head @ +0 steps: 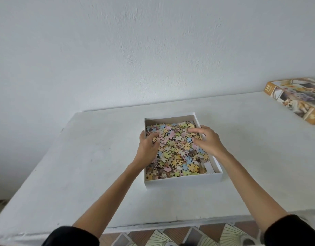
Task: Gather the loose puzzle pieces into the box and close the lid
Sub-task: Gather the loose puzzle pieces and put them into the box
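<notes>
Past black sleeves [71,236], the left hand [148,144] curls round puzzle pieces [176,151] and the right hand [207,140] spreads flat on them inside the box [183,179]; gathering looks done, so next means fetching the lid [295,98], well right of the box.

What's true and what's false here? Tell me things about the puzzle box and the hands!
1. The white box holds a heap of puzzle pieces. True.
2. The lid sits on the box. False: it lies apart, at the far right of the table.
3. The left hand and the right hand both reach into the box. True.
4. The right hand holds the lid. False: its spread fingers rest on the pieces.
5. The left hand's fingers curl into the pieces. True.
</notes>
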The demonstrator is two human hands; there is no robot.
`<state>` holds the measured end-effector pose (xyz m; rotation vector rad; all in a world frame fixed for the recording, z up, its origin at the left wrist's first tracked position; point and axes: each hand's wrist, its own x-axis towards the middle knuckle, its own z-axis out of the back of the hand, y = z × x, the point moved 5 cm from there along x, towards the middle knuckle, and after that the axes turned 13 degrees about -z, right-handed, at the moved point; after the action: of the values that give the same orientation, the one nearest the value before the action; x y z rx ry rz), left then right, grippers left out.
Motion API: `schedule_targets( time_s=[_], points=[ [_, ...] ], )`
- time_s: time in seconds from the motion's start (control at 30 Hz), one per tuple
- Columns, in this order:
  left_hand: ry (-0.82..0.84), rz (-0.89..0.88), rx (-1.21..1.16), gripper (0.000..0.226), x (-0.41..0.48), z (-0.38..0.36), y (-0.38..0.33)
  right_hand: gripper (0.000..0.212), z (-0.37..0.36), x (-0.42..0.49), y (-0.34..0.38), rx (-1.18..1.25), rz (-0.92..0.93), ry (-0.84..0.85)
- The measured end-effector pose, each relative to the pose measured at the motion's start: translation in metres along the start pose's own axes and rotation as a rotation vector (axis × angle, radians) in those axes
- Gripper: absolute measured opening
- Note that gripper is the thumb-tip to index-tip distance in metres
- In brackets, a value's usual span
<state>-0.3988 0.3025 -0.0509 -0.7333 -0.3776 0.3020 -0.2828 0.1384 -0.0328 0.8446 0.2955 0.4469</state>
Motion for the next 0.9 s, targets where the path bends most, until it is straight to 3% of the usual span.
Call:
schedule_targets(
  time_s=[0.1, 0.17, 0.27, 0.33, 0.43, 0.57, 0.63, 0.7, 0.9],
  points=[
    [-0.026, -0.183, 0.451, 0.035, -0.007, 0.002, -0.005, 0.034, -0.009, -0.006, 0.008, -0.313, 0.134, -0.163],
    [0.006, -0.343, 0.619, 0.041, -0.012, -0.003, -0.021, 0.047, -0.023, -0.011, 0.016, -0.512, 0.273, -0.151],
    [0.389, -0.156, 0.544, 0.055, -0.016, -0.028, -0.014, 0.061, -0.057, -0.011, 0.006, -0.646, 0.116, 0.176],
    [0.513, -0.052, 0.521, 0.063, -0.015, -0.037, -0.010, 0.060, -0.065, -0.001, -0.001, -0.652, 0.009, 0.264],
    [0.547, 0.006, 0.468, 0.065, 0.004, -0.040, -0.008, 0.049, -0.056, 0.020, 0.010, -0.602, 0.065, 0.172],
    [0.353, -0.116, 0.619, 0.052, 0.046, -0.029, -0.008, 0.039, -0.040, 0.051, 0.022, -0.521, 0.116, -0.032],
    [0.407, -0.127, 0.547, 0.050, 0.058, -0.031, -0.002, 0.042, -0.045, 0.061, 0.017, -0.596, 0.119, 0.050],
    [0.562, -0.080, 0.482, 0.056, 0.059, -0.036, 0.004, 0.050, -0.052, 0.062, 0.010, -0.678, 0.100, 0.153],
    [0.811, -0.141, 0.544, 0.063, 0.039, -0.029, -0.007, 0.047, -0.048, 0.036, 0.010, -0.743, 0.079, 0.308]
  ],
)
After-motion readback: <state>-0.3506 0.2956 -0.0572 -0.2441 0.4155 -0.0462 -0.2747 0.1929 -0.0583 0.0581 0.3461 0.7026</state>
